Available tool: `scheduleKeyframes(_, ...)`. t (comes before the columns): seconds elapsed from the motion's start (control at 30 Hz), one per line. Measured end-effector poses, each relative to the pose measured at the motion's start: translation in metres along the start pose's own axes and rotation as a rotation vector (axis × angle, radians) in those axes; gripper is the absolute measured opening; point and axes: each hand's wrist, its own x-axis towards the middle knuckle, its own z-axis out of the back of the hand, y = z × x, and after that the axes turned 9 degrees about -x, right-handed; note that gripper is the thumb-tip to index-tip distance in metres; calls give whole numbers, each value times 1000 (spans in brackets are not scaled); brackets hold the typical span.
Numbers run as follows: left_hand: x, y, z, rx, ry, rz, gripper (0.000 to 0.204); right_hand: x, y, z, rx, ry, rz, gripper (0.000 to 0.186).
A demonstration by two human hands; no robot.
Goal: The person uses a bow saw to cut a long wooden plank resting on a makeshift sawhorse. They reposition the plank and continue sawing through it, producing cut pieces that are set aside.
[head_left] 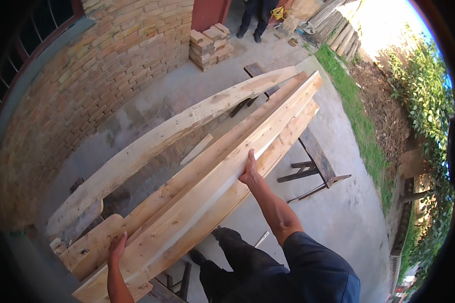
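A long, pale wooden beam [207, 184] runs diagonally from the lower left to the upper right in front of me. My left hand [117, 248] is closed on its far edge near the lower-left end. Around the near side, close to mid-length, my right hand [248, 170] is closed with the thumb up; its other fingers are mostly hidden. Beyond the beam lies another plank [154, 204], and a wider knotty board [212, 213] shows along its near side. Farther off, a long pale board [136, 146] appears bowed, with a small wood strip [196, 149] between.
A dark wooden sawhorse [316, 156] supports the boards at right; another dark support [255, 69] stands at the far end. Short blocks are stacked [211, 46] by the brick wall [131, 50]. A person [255, 20] stands behind. Grass [354, 111] borders the concrete.
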Motion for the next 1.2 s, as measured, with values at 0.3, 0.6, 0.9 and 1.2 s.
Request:
scheduleKeyframes(0.3,40,-63,24,-81,-404,-315,49,49,22,20,-743,-97,-212,33)
scheduleKeyframes(0.6,-19,-36,-35,-87,-791,-520,54,-76,-100,127,-755,-596,120,43)
scheduleKeyframes(0.9,-66,-51,-195,-136,-580,-626,26,-75,-141,138,-241,-435,-281,105)
scheduleKeyframes(1.2,0,-34,-177,-28,16,-77,73,-39,-118,129,-280,-141,-201,71)
